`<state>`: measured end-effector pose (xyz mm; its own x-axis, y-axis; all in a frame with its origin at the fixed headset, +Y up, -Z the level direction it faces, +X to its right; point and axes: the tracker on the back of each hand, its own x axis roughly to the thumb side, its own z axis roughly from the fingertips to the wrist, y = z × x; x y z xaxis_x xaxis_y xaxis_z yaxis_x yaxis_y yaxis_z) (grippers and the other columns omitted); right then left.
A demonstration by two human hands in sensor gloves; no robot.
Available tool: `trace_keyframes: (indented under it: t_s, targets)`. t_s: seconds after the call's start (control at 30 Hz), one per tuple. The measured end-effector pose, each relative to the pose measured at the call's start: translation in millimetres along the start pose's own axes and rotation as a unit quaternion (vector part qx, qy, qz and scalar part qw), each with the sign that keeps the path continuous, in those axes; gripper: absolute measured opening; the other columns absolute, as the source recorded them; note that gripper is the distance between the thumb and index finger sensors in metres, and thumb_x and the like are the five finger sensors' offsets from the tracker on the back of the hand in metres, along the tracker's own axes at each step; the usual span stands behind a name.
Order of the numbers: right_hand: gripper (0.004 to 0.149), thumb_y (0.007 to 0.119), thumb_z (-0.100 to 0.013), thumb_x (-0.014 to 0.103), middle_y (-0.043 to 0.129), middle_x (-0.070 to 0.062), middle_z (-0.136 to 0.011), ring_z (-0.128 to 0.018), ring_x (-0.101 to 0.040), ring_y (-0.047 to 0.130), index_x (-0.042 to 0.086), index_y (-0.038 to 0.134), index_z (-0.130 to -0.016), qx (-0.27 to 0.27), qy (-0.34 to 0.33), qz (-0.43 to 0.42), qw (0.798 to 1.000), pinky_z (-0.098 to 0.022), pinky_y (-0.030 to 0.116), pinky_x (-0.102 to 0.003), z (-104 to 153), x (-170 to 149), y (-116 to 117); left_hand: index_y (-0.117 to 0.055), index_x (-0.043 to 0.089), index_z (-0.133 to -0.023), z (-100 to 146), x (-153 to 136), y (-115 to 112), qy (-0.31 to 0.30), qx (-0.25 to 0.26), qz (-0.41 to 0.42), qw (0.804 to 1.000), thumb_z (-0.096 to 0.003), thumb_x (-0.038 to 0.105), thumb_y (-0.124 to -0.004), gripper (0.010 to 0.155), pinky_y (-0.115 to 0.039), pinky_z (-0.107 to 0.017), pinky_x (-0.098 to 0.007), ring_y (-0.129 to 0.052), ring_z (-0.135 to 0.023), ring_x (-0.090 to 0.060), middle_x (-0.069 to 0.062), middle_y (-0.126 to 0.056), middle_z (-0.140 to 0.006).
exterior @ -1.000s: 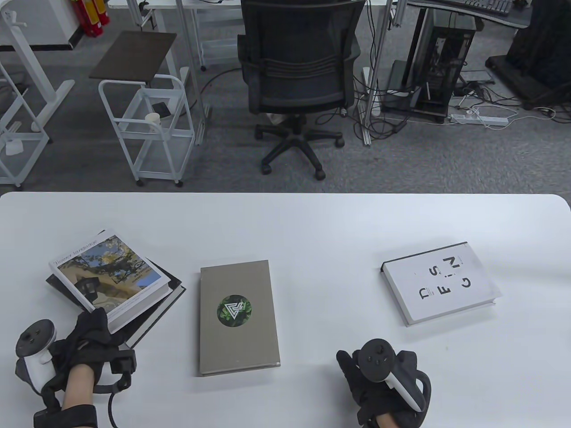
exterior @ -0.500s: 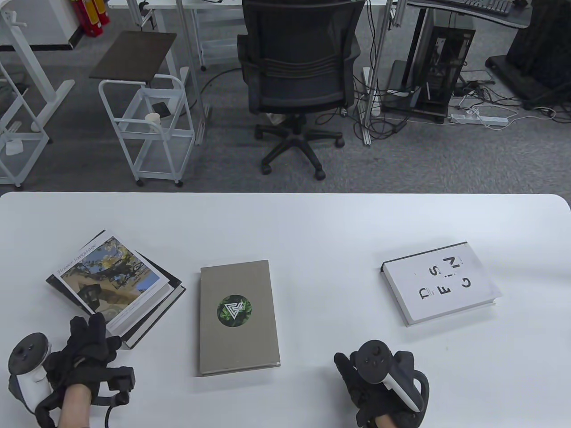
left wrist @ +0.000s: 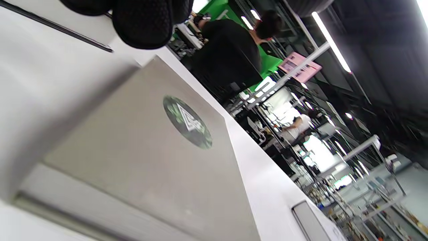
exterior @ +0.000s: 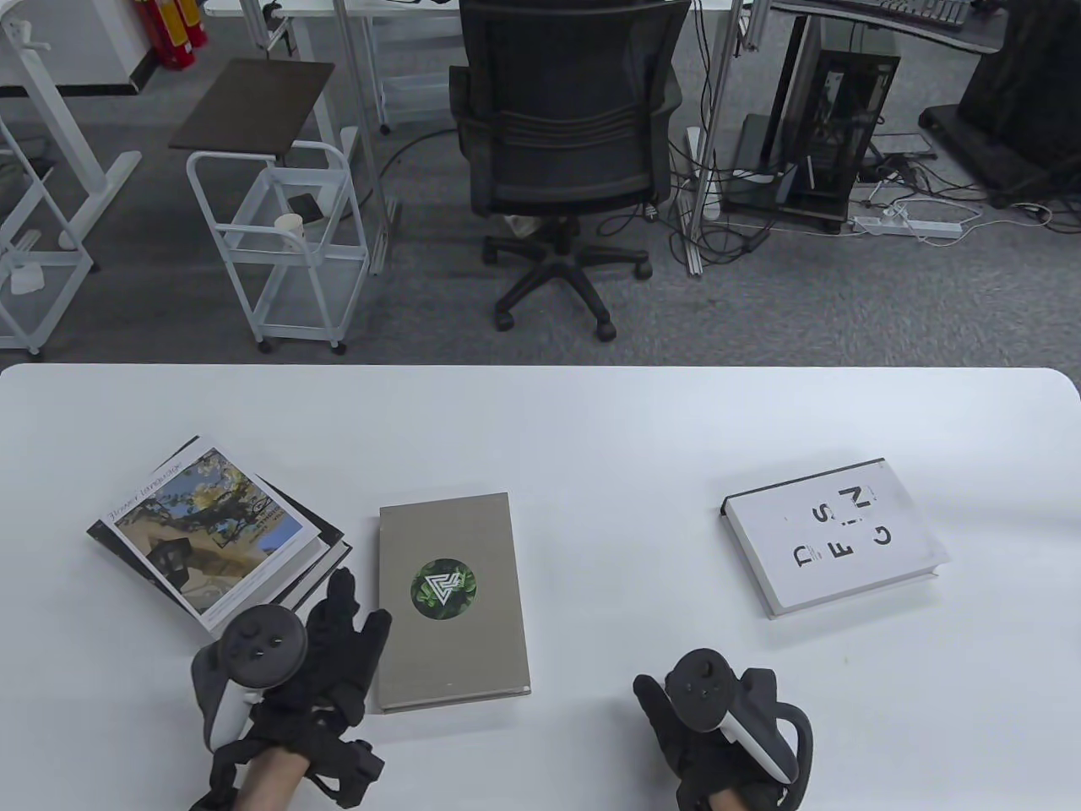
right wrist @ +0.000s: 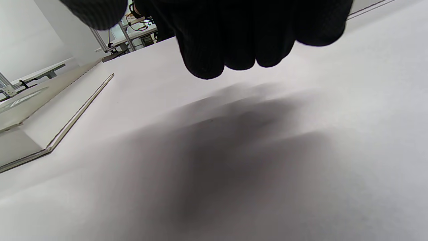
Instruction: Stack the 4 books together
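Note:
A photo-cover book (exterior: 207, 528) lies askew on a black book (exterior: 329, 545) at the table's left. A grey book with a round green emblem (exterior: 452, 600) lies flat in the middle; it also shows in the left wrist view (left wrist: 150, 150) and the right wrist view (right wrist: 30, 110). A white lettered book (exterior: 832, 536) lies at the right. My left hand (exterior: 350, 621) is empty with fingers spread, at the grey book's near left edge. My right hand (exterior: 676, 718) holds nothing near the front edge; its fingers (right wrist: 234, 40) are curled above bare table.
The white table (exterior: 591, 439) stretches wide between the grey book and the white book. Behind its far edge stand an office chair (exterior: 566, 144) and a white cart (exterior: 279, 245) on the floor.
My left hand has let go of the photo-cover book, which now rests on the black book, and has moved right to the grey book's left edge. My right hand has barely moved.

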<state>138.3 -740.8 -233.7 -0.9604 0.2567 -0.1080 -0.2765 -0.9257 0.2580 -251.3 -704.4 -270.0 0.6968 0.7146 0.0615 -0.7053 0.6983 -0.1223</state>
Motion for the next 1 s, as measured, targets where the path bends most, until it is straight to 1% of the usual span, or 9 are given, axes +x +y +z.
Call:
trace_keyframes:
  t_s: [0.07,0.2,0.27,0.33,0.43,0.53,0.67,0.83,1.0]
  targets:
    - [0.068,0.054,-0.062,0.058,0.064,-0.025,-0.107,-0.091,-0.049,0.066,0.006,0.072,-0.101,-0.012,0.002,0.006,1.0,-0.064,0.068,-0.054,1,0,0,-0.035,0.009,-0.109,-3,1,-8,-0.032,0.018,-0.021,0.999,-0.0526,0.052,-0.059,0.075,-0.065,-0.059,-0.06,-0.083,-0.072,-0.036,-0.022,-0.057,-0.1]
    - [0.071,0.055,-0.063,0.059,0.037,-0.027,-0.116,-0.102,-0.052,0.043,0.008,0.053,-0.113,-0.057,0.007,0.022,0.998,-0.072,0.057,-0.059,4,5,-9,-0.039,0.009,-0.108,0,0,-13,-0.052,0.011,-0.027,0.998,-0.0525,0.051,-0.059,0.073,-0.065,-0.059,-0.06,-0.083,-0.072,-0.036,-0.022,-0.061,-0.098]
    - [0.072,0.056,-0.064,0.059,0.033,-0.028,-0.116,-0.104,-0.052,0.039,0.008,0.051,-0.114,-0.079,-0.008,0.051,0.996,-0.073,0.055,-0.061,3,11,-17,-0.039,0.009,-0.108,2,-4,-18,-0.053,-0.004,-0.029,0.998,-0.0525,0.052,-0.059,0.073,-0.064,-0.061,-0.061,-0.082,-0.074,-0.037,-0.022,-0.06,-0.099]
    - [0.073,0.056,-0.064,0.06,0.032,-0.029,-0.117,-0.104,-0.053,0.038,0.01,0.046,-0.116,-0.092,0.002,0.091,0.992,-0.074,0.054,-0.063,-4,14,-27,-0.039,0.009,-0.108,3,-7,-22,-0.048,-0.027,-0.034,0.998,-0.0524,0.052,-0.06,0.073,-0.064,-0.06,-0.061,-0.082,-0.073,-0.037,-0.022,-0.061,-0.098]
    - [0.074,0.055,-0.064,0.061,0.027,-0.026,-0.118,-0.107,-0.052,0.032,0.016,0.033,-0.119,-0.067,0.042,0.098,0.992,-0.076,0.049,-0.065,-25,8,-43,-0.04,0.008,-0.108,3,-8,-22,-0.044,-0.045,-0.039,0.997,-0.0521,0.051,-0.06,0.073,-0.065,-0.059,-0.061,-0.083,-0.072,-0.037,-0.022,-0.062,-0.098]
    - [0.079,0.053,-0.063,0.063,0.015,-0.017,-0.12,-0.107,-0.046,0.011,0.018,0.017,-0.118,-0.052,0.11,0.068,0.99,-0.079,0.033,-0.069,-55,-19,-53,-0.041,0.008,-0.108,6,-8,-20,-0.049,-0.037,-0.031,0.998,-0.0521,0.051,-0.06,0.073,-0.064,-0.06,-0.061,-0.082,-0.074,-0.037,-0.022,-0.061,-0.098]
    - [0.083,0.049,-0.062,0.066,0.003,-0.014,-0.118,-0.105,-0.039,-0.003,0.019,0.006,-0.116,-0.039,0.177,0.062,0.981,-0.079,0.022,-0.071,-79,-57,-50,-0.042,0.009,-0.108,10,-8,-18,-0.061,-0.029,-0.021,0.997,-0.0519,0.051,-0.06,0.073,-0.064,-0.06,-0.062,-0.08,-0.076,-0.038,-0.022,-0.06,-0.099]
    - [0.083,0.045,-0.061,0.068,-0.002,-0.01,-0.116,-0.105,-0.035,-0.006,0.026,-0.007,-0.11,-0.018,0.218,0.07,0.973,-0.08,0.018,-0.069,-87,-85,-36,-0.043,0.009,-0.108,11,-9,-18,-0.06,-0.032,-0.019,0.997,-0.0521,0.051,-0.06,0.072,-0.064,-0.061,-0.062,-0.08,-0.077,-0.038,-0.022,-0.06,-0.099]
    - [0.075,0.045,-0.061,0.066,0.001,-0.007,-0.117,-0.106,-0.033,-0.002,0.034,-0.002,-0.11,0.004,0.225,0.077,0.971,-0.081,0.023,-0.069,-88,-97,-30,-0.043,0.009,-0.108,8,-11,-22,-0.055,-0.041,-0.019,0.997,-0.0519,0.051,-0.06,0.072,-0.063,-0.061,-0.062,-0.08,-0.077,-0.038,-0.022,-0.06,-0.1]
